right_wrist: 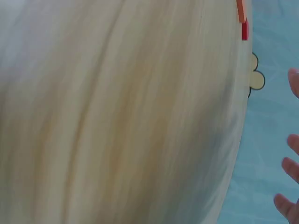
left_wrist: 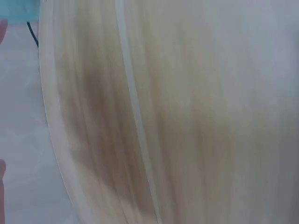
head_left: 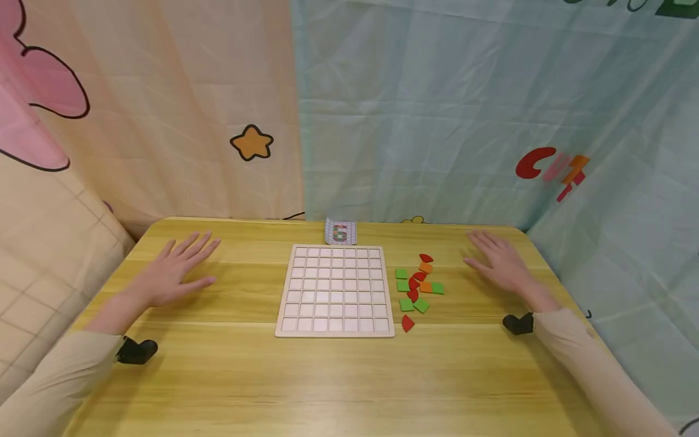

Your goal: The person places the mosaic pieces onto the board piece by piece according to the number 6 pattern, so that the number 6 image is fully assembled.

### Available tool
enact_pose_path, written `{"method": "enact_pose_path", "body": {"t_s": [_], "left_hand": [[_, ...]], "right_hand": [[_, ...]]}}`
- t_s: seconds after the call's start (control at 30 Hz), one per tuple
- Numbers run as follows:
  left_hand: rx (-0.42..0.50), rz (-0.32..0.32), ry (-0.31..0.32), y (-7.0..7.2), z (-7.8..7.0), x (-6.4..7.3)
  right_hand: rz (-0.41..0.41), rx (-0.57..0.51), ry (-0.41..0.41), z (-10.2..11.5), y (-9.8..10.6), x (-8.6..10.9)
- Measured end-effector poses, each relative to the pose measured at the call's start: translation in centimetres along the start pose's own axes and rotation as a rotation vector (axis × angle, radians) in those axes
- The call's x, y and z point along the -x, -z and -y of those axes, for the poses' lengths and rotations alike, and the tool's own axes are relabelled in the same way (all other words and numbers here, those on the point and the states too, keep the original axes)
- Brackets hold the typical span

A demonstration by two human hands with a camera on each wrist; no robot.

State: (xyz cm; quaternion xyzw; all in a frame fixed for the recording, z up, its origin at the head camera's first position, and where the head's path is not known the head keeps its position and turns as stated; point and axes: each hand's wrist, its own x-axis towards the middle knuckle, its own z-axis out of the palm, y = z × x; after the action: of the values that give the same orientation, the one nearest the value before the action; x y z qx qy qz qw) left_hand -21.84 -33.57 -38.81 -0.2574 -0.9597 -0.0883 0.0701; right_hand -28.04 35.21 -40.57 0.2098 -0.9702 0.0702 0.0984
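My left hand (head_left: 173, 273) is over the left part of the table, fingers spread and straight, holding nothing. On the opposite side my right hand (head_left: 499, 261) has its fingers extended too, with nothing in it. Between them lies a white grid board (head_left: 334, 291) with bare square cells. Right of the board are loose tiles: green squares (head_left: 406, 304), orange squares (head_left: 426, 267) and red wedge-shaped pieces (head_left: 408, 323). These tiles are the things nearest the right hand. In the right wrist view, fingertips (right_wrist: 290, 168) show at the right edge.
A small pattern card (head_left: 340, 232) with a coloured figure on a grid stands behind the board, at the back edge of the wooden table (head_left: 327, 388). Printed curtains (head_left: 437, 121) hang behind and beside the table. A black wrist camera (head_left: 136, 351) sits at the left cuff.
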Motion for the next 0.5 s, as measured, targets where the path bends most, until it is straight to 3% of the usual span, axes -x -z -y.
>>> {"method": "enact_pose_path", "body": {"t_s": [0.2, 0.5], "left_hand": [[0.040, 0.051, -0.056, -1.1, -2.2, -1.3], [0.034, 0.140, -0.082, -2.4, -5.2, -2.9]], "right_hand": [[-0.065, -0.121, 0.064, 1.2, -1.1, -1.7], [0.002, -0.344, 0.096, 2.4, -2.2, -3.5]]}}
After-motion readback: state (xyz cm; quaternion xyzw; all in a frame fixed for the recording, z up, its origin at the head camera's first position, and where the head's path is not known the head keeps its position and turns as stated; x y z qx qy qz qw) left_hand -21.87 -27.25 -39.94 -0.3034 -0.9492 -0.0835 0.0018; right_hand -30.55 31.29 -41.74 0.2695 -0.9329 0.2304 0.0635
